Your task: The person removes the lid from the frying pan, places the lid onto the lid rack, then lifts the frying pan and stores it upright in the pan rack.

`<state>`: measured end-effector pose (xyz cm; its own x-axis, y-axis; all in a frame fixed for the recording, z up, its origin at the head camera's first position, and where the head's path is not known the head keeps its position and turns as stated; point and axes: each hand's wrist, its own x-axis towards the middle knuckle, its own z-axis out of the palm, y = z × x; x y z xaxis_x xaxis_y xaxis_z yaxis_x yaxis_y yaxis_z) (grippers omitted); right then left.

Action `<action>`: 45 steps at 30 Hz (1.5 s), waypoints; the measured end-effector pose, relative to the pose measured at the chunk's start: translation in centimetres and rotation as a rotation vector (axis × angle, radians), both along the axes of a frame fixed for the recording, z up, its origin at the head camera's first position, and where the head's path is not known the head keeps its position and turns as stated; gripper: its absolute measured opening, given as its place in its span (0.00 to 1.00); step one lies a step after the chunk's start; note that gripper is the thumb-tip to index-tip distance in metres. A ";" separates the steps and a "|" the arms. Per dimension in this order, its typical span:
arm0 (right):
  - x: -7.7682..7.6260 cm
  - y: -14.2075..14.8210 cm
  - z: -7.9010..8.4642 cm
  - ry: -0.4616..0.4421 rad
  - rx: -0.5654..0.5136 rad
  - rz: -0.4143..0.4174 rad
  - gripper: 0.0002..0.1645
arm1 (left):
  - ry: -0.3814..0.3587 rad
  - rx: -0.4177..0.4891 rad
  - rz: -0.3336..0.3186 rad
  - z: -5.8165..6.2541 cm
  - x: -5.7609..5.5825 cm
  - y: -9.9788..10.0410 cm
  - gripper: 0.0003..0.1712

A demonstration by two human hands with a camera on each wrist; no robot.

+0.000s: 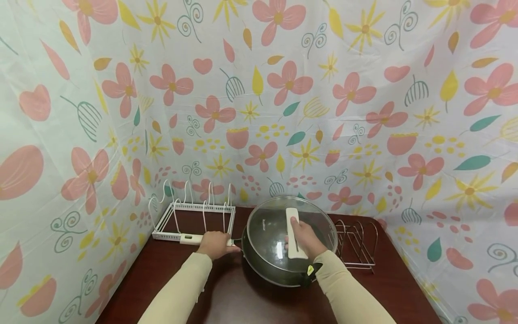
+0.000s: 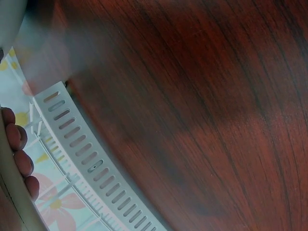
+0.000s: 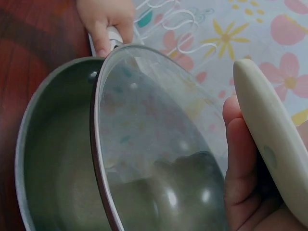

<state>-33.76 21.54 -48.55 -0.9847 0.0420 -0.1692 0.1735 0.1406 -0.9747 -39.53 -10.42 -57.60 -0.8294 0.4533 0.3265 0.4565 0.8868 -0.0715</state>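
A deep dark frying pan (image 1: 265,272) sits on the table, its cream handle (image 1: 190,239) pointing left. My left hand (image 1: 214,245) grips that handle; in the left wrist view its fingers (image 2: 23,163) curl round it. Over the pan is a round glass lid (image 1: 265,227) with a metal rim. My right hand (image 1: 306,238) holds the lid by its long cream handle (image 1: 298,252). In the right wrist view the lid (image 3: 144,120) tilts up off the pan (image 3: 57,159), whose inside shows through the gap.
A white wire rack (image 1: 166,235) with upright loops stands behind the left hand, close to the pan handle. Right of the pan is a smaller metal wire rack (image 1: 360,265). A flower-patterned curtain (image 1: 283,112) surrounds the dark red wooden table (image 1: 230,306).
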 end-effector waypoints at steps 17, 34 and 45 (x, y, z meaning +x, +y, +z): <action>0.1 2.7 3.2 0.020 0.043 -0.022 0.37 | -0.037 -0.016 0.010 0.7 0.4 0.3 0.35; -0.2 6.7 7.0 0.023 0.079 -0.012 0.41 | -0.025 0.005 0.002 0.7 0.7 0.1 0.33; -0.2 9.4 9.3 0.038 0.094 0.008 0.44 | -0.048 0.006 0.012 1.2 0.9 0.3 0.33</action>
<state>-33.95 30.91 -39.23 -0.9906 0.0484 -0.1278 0.1357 0.2326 -0.9631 -38.64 -10.13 -56.40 -0.8495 0.4416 0.2886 0.4488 0.8925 -0.0446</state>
